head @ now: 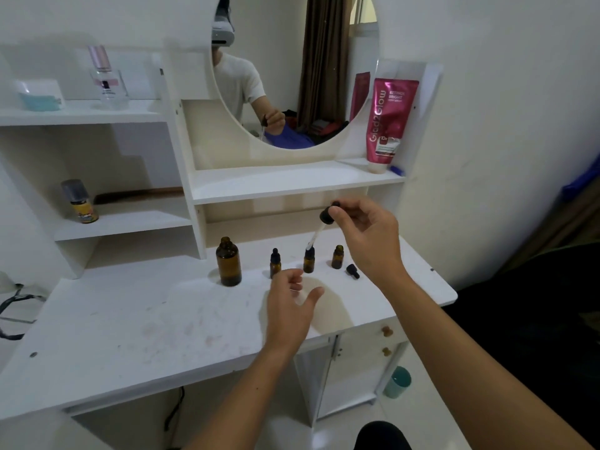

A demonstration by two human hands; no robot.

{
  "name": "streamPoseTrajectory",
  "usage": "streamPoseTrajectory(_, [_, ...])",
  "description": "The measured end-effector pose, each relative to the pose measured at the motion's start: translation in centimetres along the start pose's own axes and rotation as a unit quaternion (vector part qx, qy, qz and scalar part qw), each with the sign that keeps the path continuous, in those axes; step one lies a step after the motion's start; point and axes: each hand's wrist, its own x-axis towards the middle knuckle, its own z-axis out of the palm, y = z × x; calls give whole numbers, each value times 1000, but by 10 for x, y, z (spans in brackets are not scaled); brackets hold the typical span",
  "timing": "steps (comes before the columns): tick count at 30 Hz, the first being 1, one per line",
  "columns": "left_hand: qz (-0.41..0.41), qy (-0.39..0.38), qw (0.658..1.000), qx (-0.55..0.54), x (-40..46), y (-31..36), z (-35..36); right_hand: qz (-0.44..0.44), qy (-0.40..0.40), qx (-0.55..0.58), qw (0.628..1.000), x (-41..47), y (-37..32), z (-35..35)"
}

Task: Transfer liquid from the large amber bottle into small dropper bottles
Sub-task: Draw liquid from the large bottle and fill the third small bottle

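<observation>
The large amber bottle (pixel 229 263) stands uncapped on the white dresser top (pixel 130 326). To its right stand three small amber bottles: one capped (pixel 275 264), a middle one (pixel 309 260), and an uncapped one (pixel 337 257). My right hand (pixel 367 235) pinches the black bulb of a dropper (pixel 319 227), whose glass tip sits at the mouth of the middle bottle. My left hand (pixel 290 306) hovers just in front of the capped and middle bottles, fingers loosely curled, holding nothing. A loose black dropper cap (pixel 353 271) lies right of the bottles.
Shelves rise behind the dresser top: a small spray can (pixel 81 203) at left, a perfume bottle (pixel 105 76) higher up, a pink tube (pixel 388 121) at right. A round mirror (pixel 292 69) hangs above. A teal cup (pixel 397 381) stands on the floor.
</observation>
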Motion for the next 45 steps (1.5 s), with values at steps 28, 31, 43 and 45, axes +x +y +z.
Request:
streamPoseTrajectory(28, [20, -7, 997, 78, 58, 10, 94, 34, -5, -56, 998, 30, 82, -30])
streamPoseTrajectory(31, [27, 4, 995, 99, 59, 11, 96, 52, -12, -56, 997, 30, 87, -26])
streamPoseTrajectory(43, [37, 7, 992, 122, 60, 7, 99, 57, -37, -103, 992, 31, 96, -16])
streamPoseTrajectory(45, [41, 7, 992, 122, 60, 6, 99, 46, -34, -123, 991, 30, 95, -15])
